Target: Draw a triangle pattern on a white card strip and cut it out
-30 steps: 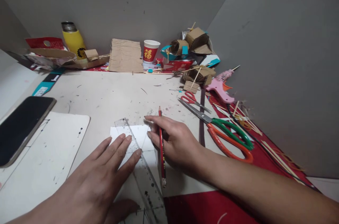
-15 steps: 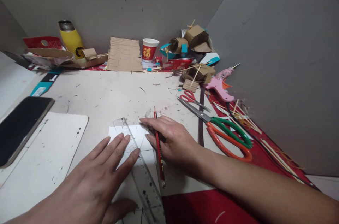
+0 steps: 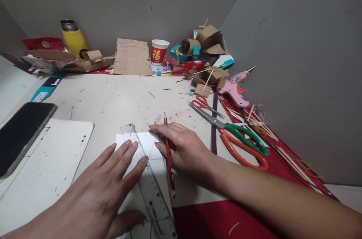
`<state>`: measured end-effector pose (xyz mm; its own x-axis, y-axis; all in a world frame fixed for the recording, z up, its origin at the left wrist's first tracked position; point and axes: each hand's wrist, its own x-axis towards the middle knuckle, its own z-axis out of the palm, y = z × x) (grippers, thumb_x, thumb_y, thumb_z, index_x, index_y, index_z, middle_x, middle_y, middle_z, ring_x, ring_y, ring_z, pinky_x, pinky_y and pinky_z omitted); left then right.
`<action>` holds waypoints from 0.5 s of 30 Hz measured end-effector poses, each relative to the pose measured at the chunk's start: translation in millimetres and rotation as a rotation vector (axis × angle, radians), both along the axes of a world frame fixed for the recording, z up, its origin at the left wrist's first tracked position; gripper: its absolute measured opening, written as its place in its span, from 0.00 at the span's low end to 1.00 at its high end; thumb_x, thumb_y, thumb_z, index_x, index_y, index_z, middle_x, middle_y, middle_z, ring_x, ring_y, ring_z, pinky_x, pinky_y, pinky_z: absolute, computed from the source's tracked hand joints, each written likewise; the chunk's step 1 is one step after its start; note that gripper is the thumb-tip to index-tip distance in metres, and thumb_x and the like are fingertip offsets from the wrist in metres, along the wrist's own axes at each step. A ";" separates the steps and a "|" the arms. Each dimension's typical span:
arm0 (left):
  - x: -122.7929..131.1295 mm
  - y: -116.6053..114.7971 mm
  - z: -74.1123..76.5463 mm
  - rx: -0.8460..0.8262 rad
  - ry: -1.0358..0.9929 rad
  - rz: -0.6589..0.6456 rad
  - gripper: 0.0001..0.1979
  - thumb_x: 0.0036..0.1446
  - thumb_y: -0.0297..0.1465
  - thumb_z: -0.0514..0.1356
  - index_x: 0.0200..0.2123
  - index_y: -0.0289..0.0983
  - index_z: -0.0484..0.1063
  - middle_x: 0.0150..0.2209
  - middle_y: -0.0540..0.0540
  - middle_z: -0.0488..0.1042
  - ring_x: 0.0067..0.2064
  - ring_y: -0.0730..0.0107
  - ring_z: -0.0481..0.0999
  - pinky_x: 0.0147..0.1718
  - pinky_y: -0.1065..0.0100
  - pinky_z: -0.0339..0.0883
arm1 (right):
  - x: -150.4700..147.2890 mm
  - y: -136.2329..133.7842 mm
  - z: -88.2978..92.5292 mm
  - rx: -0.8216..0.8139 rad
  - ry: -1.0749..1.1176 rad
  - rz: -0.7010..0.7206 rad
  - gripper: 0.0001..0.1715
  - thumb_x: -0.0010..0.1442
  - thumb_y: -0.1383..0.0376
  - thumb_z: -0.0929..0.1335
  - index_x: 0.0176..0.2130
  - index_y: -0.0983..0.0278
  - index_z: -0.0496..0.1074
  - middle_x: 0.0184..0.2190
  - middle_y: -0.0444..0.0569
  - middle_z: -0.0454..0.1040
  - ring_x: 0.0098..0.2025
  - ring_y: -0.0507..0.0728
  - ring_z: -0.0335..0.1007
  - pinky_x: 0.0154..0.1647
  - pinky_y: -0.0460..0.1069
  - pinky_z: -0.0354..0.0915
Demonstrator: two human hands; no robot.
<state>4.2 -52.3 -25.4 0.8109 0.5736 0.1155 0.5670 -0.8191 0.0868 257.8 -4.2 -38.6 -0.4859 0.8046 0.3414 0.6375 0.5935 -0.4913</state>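
My left hand [image 3: 104,182] lies spread over a clear plastic ruler [image 3: 152,190], its fingertips pressing the ruler onto a white paper [image 3: 154,171] marked with pencil lines. The ruler slants from the upper left toward the lower right across the sheet. A red and black pencil [image 3: 169,156] sits in my right hand [image 3: 183,148], point facing away from me, between the fingers. The right index fingertip touches the paper's upper right edge; the other right fingers are partly hidden behind the hand.
Large scissors [image 3: 234,135] and small red-handled scissors [image 3: 207,105] lie to the right, near a pink glue gun [image 3: 234,90]. Sticks lie along the right edge. A phone [image 3: 25,133] rests on a white card [image 3: 62,156] at left. Cardboard pieces, a paper cup [image 3: 160,52] and a yellow bottle [image 3: 75,43] line the back.
Both hands, the ruler and the pencil keep almost the same places. The whole view has shifted very slightly.
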 end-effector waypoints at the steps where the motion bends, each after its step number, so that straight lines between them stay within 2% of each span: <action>1: 0.2 0.3 -0.4 -0.013 -0.010 0.001 0.39 0.59 0.47 0.63 0.68 0.37 0.58 0.69 0.32 0.56 0.67 0.38 0.60 0.58 0.39 0.65 | 0.0 0.0 0.1 -0.005 0.000 -0.001 0.19 0.63 0.71 0.66 0.54 0.66 0.73 0.46 0.55 0.81 0.45 0.62 0.76 0.47 0.57 0.71; 15: 4.2 4.5 1.9 -0.054 -0.028 0.012 0.38 0.57 0.46 0.64 0.67 0.38 0.59 0.70 0.33 0.56 0.67 0.39 0.60 0.60 0.40 0.62 | 0.3 0.3 0.2 -0.003 -0.007 0.003 0.19 0.63 0.71 0.66 0.53 0.66 0.73 0.47 0.55 0.81 0.45 0.62 0.76 0.47 0.57 0.71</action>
<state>8.5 -47.8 -23.4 0.8009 0.5892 0.1068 0.5733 -0.8060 0.1473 258.1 -3.9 -38.4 -0.4912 0.8038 0.3355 0.6391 0.5943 -0.4882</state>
